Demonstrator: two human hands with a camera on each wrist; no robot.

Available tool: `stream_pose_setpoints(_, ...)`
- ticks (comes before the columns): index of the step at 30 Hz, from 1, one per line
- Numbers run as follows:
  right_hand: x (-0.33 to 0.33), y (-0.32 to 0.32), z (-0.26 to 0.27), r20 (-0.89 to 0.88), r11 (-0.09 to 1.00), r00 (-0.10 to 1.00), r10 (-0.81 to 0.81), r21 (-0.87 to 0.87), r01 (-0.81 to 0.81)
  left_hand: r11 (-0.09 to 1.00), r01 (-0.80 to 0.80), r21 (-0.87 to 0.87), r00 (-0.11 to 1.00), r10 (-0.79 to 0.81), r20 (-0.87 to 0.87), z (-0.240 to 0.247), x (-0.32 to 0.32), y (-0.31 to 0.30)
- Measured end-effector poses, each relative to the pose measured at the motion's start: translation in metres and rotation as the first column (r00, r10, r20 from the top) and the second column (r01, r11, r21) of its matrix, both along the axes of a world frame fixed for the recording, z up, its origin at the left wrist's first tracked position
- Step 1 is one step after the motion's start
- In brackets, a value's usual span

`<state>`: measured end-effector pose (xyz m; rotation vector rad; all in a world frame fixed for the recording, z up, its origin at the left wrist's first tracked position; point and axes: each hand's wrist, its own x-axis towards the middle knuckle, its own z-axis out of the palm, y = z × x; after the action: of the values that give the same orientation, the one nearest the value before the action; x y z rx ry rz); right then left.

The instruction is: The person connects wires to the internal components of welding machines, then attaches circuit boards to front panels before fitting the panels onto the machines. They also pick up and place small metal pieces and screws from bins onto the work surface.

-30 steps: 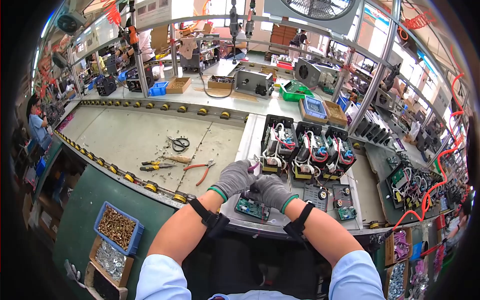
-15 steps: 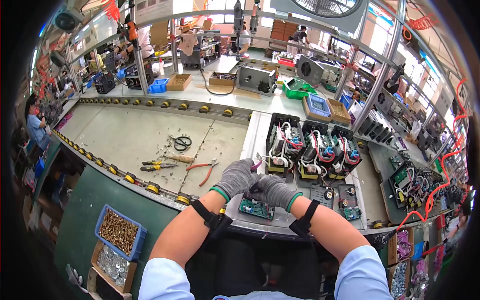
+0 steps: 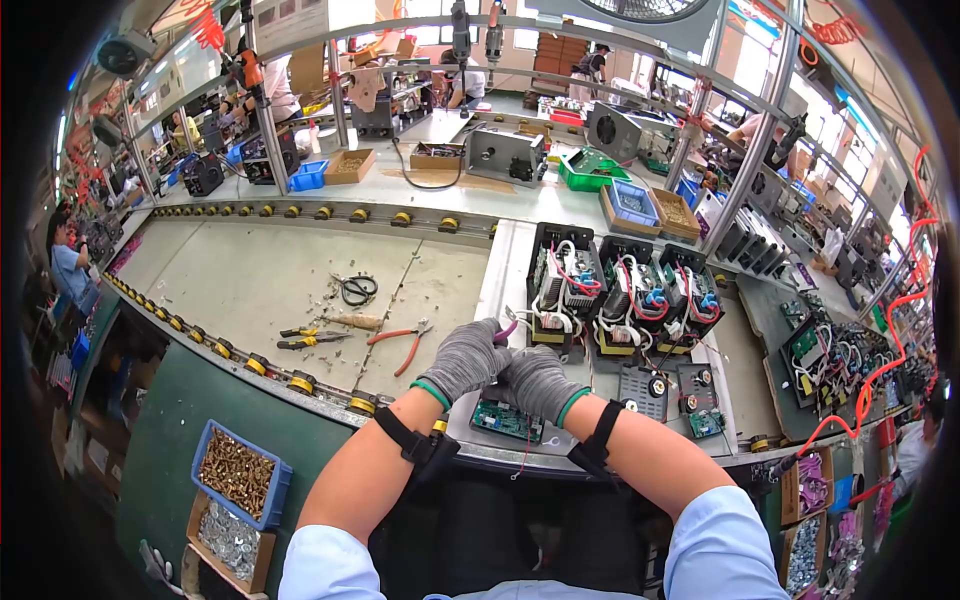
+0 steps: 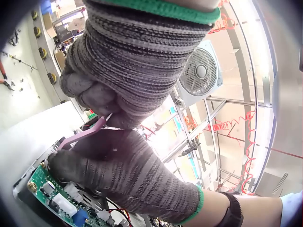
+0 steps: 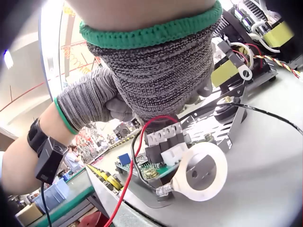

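Both hands wear grey striped gloves and meet above the front of the pale work board (image 3: 492, 300). My left hand (image 3: 465, 358) pinches a short, curved purple strip (image 4: 81, 135) with a metal end, which sticks out past the fingertips in the head view. My right hand (image 3: 543, 383) lies close against the left, its thumb reaching along the strip in the left wrist view; I cannot tell what its fingers grip. Below the hands is a green circuit board (image 3: 506, 420) with a terminal block (image 5: 165, 144). Beside it, a large ring terminal (image 5: 202, 172) sticks out in the right wrist view.
Three partly wired black units (image 3: 563, 285) stand behind the hands. Right of them lie metal plates (image 3: 642, 392). Orange-handled pliers (image 3: 402, 343), yellow-handled pliers (image 3: 312, 338) and black-handled scissors (image 3: 357, 289) are to the left. A blue bin of brass screws (image 3: 236, 468) sits front left.
The head view shifts slightly right, then back left. Both hands keep together over the same spot, with the purple strip still at the left fingertips.
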<state>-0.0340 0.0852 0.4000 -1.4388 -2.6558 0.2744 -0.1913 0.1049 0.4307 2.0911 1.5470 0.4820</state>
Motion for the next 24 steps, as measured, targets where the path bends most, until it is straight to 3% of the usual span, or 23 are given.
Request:
stream_pose_setpoints(2,0.003,0.005,-0.006,0.018,1.0,1.0,-0.008,0.008,0.008,1.0,0.001,0.002,1.0,-0.001,-0.007,0.0,0.0,0.0)
stream_pose_setpoints(4,0.007,0.011,-0.009,-0.194,0.98,0.981,0.005,-0.196,-0.043,1.0,0.003,0.008,1.0,-0.003,-0.001,-0.002,-0.002,0.001)
stream_pose_setpoints(5,0.008,0.013,-0.011,-0.196,0.979,0.981,0.003,-0.198,-0.042,1.0,0.006,0.016,1.0,-0.006,0.005,-0.002,-0.002,0.001)
stream_pose_setpoints(7,0.001,0.009,0.005,0.055,0.98,0.998,-0.025,-0.198,0.036,1.0,0.003,0.007,1.0,-0.003,0.005,-0.004,-0.002,0.001)
stream_pose_setpoints(10,0.002,0.005,0.012,-0.01,0.987,1.0,-0.016,-0.163,0.014,1.0,-0.007,-0.011,1.0,0.007,-0.014,0.0,-0.001,0.001)
stream_pose_setpoints(14,0.01,0.013,0.007,-0.107,0.925,0.991,-0.074,-0.379,0.029,0.999,-0.037,-0.039,0.999,0.036,-0.025,0.005,0.001,-0.003)
stream_pose_setpoints(18,0.006,0.008,0.01,0.046,0.98,0.998,-0.038,-0.192,0.046,0.999,-0.025,-0.022,0.999,0.025,-0.024,0.0,-0.001,0.001)
stream_pose_setpoints(20,0.013,0.013,0.0,-0.18,0.966,0.983,0.034,-0.245,-0.078,1.0,-0.025,-0.012,1.0,0.025,-0.009,0.0,-0.002,-0.001)
stream_pose_setpoints(22,0.009,0.013,0.001,-0.129,0.959,0.991,0.037,-0.276,-0.072,0.999,-0.029,-0.023,1.0,0.029,-0.01,0.002,-0.001,-0.003)
stream_pose_setpoints(24,0.003,0.011,0.005,0.094,0.978,0.995,-0.037,-0.201,0.056,0.999,-0.042,-0.003,0.999,0.042,-0.011,0.003,0.0,-0.005)
